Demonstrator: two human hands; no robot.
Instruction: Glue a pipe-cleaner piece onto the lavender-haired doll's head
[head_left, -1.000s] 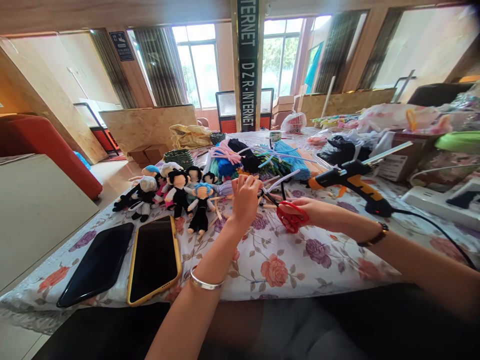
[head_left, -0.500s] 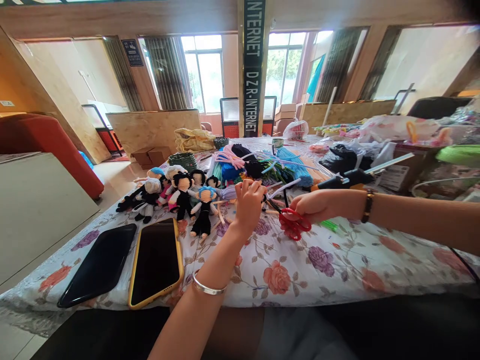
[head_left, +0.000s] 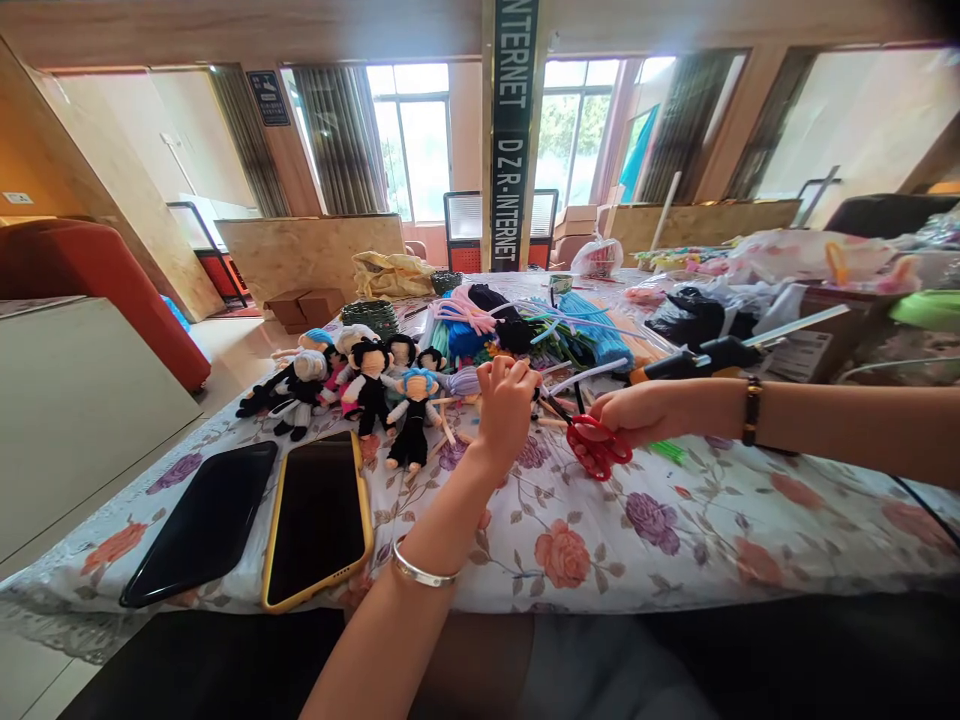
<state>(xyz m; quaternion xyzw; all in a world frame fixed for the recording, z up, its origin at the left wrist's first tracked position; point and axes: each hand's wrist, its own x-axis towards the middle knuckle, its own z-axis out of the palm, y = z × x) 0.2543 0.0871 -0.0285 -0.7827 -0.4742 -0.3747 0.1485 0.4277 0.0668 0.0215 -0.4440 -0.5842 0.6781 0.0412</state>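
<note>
My right hand (head_left: 630,415) is closed on a pair of red-handled scissors (head_left: 598,448). Their dark blades point left and reach close to the fingers of my left hand (head_left: 508,405). That hand is raised with its fingers bent and closed, and its back hides what they pinch. White and black fuzzy stems (head_left: 596,374) stick up beside the blades. Left of my left hand stand several small dolls, the closest having blue hair and black overalls (head_left: 409,432). Behind the hands lies a pile of coloured fuzzy stems (head_left: 469,325).
Two phones, one black (head_left: 199,520) and one in a yellow case (head_left: 319,525), lie at the front left of the flowered tablecloth (head_left: 525,580). A black-and-orange glue gun (head_left: 697,360) is behind my right wrist. Plastic bags (head_left: 686,315) and a carton crowd the back right.
The whole view has shifted slightly, so everything appears a little farther right. Both hands keep nearly the same pose, and the scissors stay in my right hand.
</note>
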